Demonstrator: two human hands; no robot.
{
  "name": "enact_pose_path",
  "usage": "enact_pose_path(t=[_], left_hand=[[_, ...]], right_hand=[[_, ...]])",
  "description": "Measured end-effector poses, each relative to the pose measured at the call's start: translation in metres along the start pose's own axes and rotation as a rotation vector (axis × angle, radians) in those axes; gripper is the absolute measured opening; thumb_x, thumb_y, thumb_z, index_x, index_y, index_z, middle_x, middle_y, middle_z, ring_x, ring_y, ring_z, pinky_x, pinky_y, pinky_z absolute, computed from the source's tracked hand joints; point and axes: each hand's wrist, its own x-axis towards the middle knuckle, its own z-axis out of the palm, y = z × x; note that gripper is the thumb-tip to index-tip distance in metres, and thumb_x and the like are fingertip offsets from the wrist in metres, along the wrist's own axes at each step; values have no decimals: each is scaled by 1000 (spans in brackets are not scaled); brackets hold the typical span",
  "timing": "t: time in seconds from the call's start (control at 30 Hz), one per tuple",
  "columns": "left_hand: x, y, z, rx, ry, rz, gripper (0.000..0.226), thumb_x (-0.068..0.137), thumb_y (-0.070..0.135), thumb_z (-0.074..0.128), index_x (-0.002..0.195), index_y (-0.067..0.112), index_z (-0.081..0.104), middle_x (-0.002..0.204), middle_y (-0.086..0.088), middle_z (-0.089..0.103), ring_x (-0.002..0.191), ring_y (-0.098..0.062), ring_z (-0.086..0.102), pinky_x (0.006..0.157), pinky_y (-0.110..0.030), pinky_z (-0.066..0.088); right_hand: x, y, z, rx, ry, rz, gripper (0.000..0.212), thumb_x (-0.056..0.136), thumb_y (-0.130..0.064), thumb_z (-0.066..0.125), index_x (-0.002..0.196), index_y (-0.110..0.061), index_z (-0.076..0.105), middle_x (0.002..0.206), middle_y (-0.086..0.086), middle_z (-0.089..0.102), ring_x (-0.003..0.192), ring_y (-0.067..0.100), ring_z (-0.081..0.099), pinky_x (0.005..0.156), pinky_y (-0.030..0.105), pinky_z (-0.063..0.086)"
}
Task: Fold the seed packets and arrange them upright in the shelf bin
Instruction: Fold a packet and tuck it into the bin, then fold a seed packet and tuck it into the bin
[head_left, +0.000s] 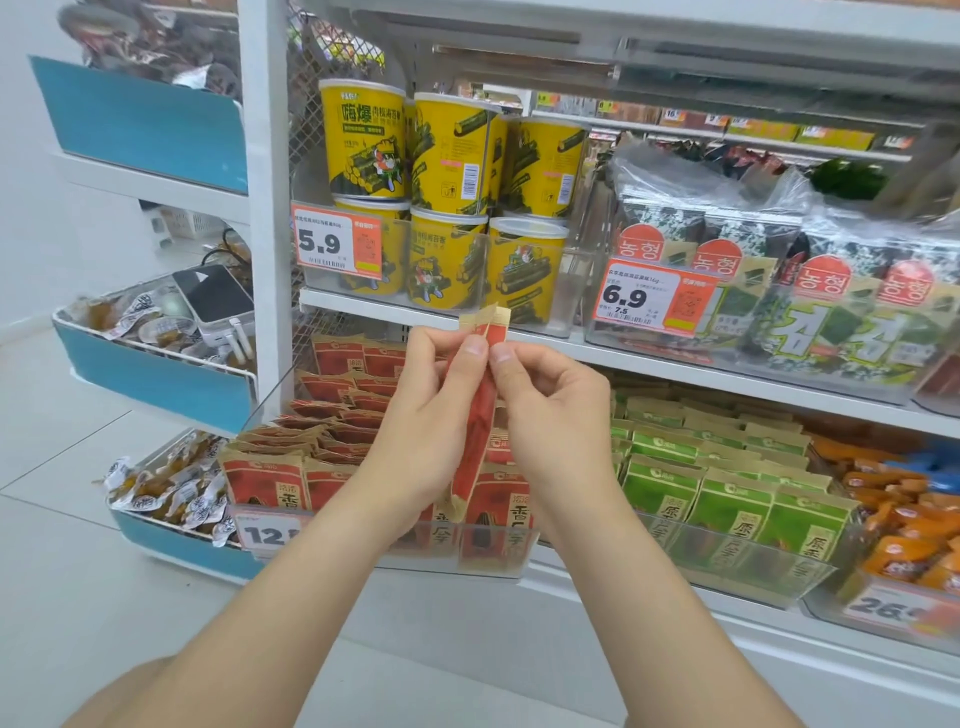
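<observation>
I hold the red seed packet (480, 415) edge-on at centre frame, my left hand (426, 415) and right hand (556, 415) both pinching its long sides, probably to set the fold. It sits just above the clear shelf bin (498, 553), where other red packets (265, 483) stand upright.
</observation>
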Motion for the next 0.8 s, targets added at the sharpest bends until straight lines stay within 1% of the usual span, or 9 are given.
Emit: enact_pose_path(t=[0.07, 0.2, 0.27, 0.4, 0.5, 0.6, 0.67, 0.73, 0.8], left_hand=[[-1, -1, 1, 56, -15, 35, 24, 114, 42, 42, 109, 21, 52, 77, 18, 61, 73, 1, 58, 71, -19, 46], [0, -3, 2, 129, 44, 97, 29, 118, 35, 34, 96, 20, 46, 73, 19, 51, 71, -5, 47, 71, -22, 42], [1, -4, 1, 120, 70, 73, 31, 118, 34, 34, 93, 20, 45, 73, 19, 51, 72, -6, 46, 72, -25, 41], [0, -3, 1, 56, 59, 5, 31, 117, 37, 36, 97, 16, 47, 78, 12, 50, 72, -6, 46, 69, -19, 43], [0, 0, -1, 9, 78, -48, 29, 116, 40, 39, 103, 17, 51, 86, 3, 59, 78, -11, 57, 76, -27, 49], [6, 2, -6, -183, 143, -186, 33, 115, 47, 42, 124, 18, 54, 107, -10, 77, 104, -25, 77, 95, -47, 61], [12, 4, -11, -332, 196, -275, 42, 112, 57, 43, 133, 21, 51, 113, -16, 77, 104, -29, 78, 98, -54, 61], [15, 7, -18, -430, 232, -316, 51, 110, 61, 44, 136, 18, 49, 119, -24, 70, 90, -30, 78, 86, -52, 66], [14, 9, -23, -471, 214, -321, 52, 111, 57, 45, 135, 11, 50, 102, -17, 64, 69, -23, 74, 64, -38, 63]], right_hand=[[1, 0, -1, -21, -2, -36, 15, 104, -13, 69, 95, -11, 81, 85, 10, 81, 72, 10, 70, 67, 26, 59], [1, 4, 2, -97, 12, -143, 15, 103, -12, 70, 91, -12, 79, 81, 4, 80, 67, 6, 68, 64, 23, 57], [1, 6, 4, -126, 13, -194, 16, 104, -13, 69, 91, -14, 78, 81, 2, 80, 70, 8, 70, 66, 27, 59], [2, 7, 6, -136, 11, -205, 16, 104, -15, 69, 91, -16, 78, 83, 3, 80, 73, 11, 71, 71, 37, 61], [3, 3, 3, -113, -38, -197, 12, 104, -15, 70, 96, -14, 80, 86, 5, 81, 74, 12, 72, 72, 35, 61], [1, -5, -2, -222, -277, -199, 25, 100, -8, 69, 110, -27, 82, 92, 4, 80, 83, 15, 71, 84, 40, 62], [-2, -11, -5, -332, -508, -190, 47, 97, -3, 66, 120, -43, 77, 97, 4, 78, 83, 12, 67, 88, 39, 59], [-2, -13, -6, -346, -654, -58, 57, 100, -8, 63, 135, -52, 67, 112, 13, 73, 84, 18, 64, 92, 44, 58], [-1, -10, -8, -327, -700, 63, 57, 104, -20, 65, 145, -60, 56, 124, 10, 70, 93, 26, 68, 101, 53, 58]])
